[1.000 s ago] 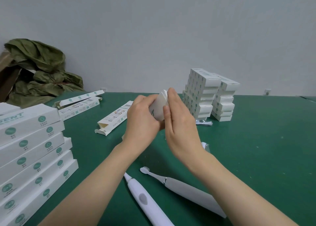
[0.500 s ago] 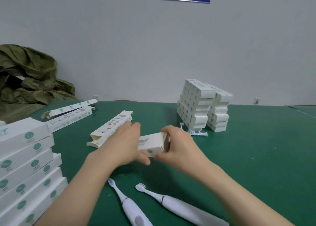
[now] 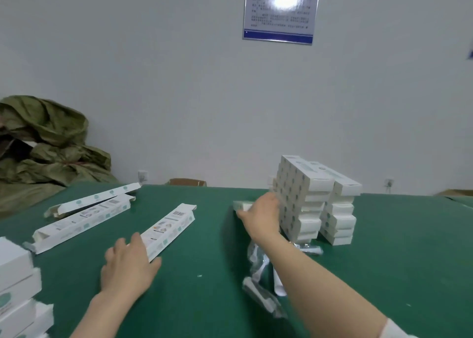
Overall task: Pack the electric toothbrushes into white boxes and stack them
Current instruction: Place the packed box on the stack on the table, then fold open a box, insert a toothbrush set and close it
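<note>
From the head view, the right hand (image 3: 261, 216) reached far across the green table (image 3: 204, 299), fingers curled round a white box (image 3: 242, 205) held low against the left side of the stack (image 3: 302, 204). The left hand (image 3: 128, 268) lay with fairly straight fingers touching the near end of an open carton (image 3: 167, 231), gripping nothing. Under the right forearm lay blurred toothbrushes (image 3: 257, 263) in clear wrap. Another pile (image 3: 15, 281) of boxes stood at the left edge.
</note>
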`<state>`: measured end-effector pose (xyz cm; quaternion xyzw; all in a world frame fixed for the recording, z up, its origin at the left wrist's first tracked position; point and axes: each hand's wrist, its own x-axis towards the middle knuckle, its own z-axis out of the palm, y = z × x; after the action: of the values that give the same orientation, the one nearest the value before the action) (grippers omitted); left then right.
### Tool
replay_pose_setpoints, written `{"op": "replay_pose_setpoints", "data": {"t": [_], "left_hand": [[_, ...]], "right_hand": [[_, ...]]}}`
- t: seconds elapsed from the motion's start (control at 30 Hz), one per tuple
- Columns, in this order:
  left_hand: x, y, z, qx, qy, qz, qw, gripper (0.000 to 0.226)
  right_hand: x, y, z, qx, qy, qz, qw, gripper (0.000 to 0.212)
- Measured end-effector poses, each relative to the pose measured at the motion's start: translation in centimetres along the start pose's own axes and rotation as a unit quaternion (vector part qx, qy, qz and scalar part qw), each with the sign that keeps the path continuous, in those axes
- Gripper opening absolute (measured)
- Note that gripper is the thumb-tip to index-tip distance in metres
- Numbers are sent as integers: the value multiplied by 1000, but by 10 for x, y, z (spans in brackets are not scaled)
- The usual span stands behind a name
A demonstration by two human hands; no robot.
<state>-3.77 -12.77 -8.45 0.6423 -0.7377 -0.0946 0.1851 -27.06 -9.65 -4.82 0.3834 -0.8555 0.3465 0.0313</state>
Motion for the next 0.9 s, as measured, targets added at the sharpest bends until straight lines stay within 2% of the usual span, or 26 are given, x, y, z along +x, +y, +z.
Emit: {"op": "replay_pose_setpoints", "data": {"t": [0.07,0.13,0.27,0.33,0.43,0.5,0.57,0.63,0.73,0.83,0.9], "left_hand": [[8,2,7,5,-1,-6,1000,59],[15,1,12,9,-5,-5,1000,60],[23,-6,16,7,11,-3,1000,54],[25,-7,17,8,25,-7,1000,50],[24,-3,17,-30,38,-14,999,50],[20,0,17,-111,37,-17,993,55],[13,3,14,-187,66,-13,980,62],[6,8,3,-228,130,10,965,67],[-9,26,-24,-279,222,92,930,68],[-32,44,-54,-316,246,175,899,66],[-48,49,-74,-339,229,233,882,62]], "right_hand": [[7,6,14,-5,-27,57,998,77],[13,13,23,-34,-49,79,995,80],[19,21,32,-144,-108,74,981,94],[19,21,31,-164,-109,51,979,91],[14,21,17,-127,-74,-1,989,66],[3,21,5,-123,-67,-61,988,49],[-15,20,-3,-101,-86,-109,985,42],[-37,17,-11,-47,-124,-135,982,38],[-65,12,-24,48,-171,-148,973,32],[-82,4,-43,144,-139,-166,966,32],[-91,-6,-56,186,-96,-207,956,44]]}}
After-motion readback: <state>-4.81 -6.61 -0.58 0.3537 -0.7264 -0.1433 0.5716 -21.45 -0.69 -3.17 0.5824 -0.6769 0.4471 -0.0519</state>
